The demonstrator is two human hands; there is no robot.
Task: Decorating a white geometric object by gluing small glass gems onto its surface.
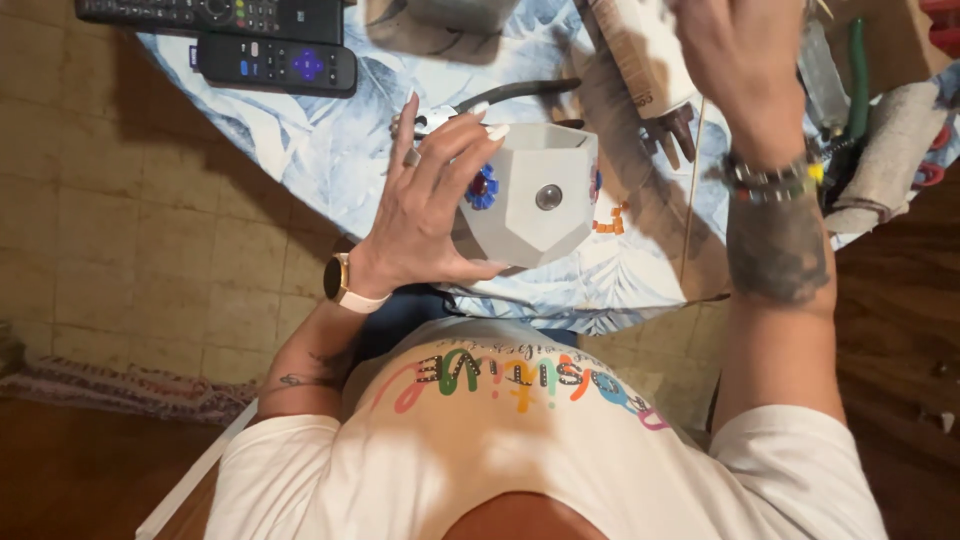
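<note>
Gripping the pale grey faceted planter pot (530, 200) at frame centre, the left hand (425, 215) wraps its fingers over the rim and side, holding the pot tilted above the near edge of the blue-and-white leaf-patterned tablecloth (330, 150). Decoration appears partly complete: a blue flower bead with a red centre (482, 187) and a round silver stud (548, 196) already sit on its facets, while other facets remain bare. Small orange beads (610, 222) lie loose beside the pot. The right hand (745, 65), at upper right, reaches toward a brown-nozzled adhesive tube (650, 80); its grasp cannot be determined. Two black remote controls (270, 40) occupy the upper left.
</note>
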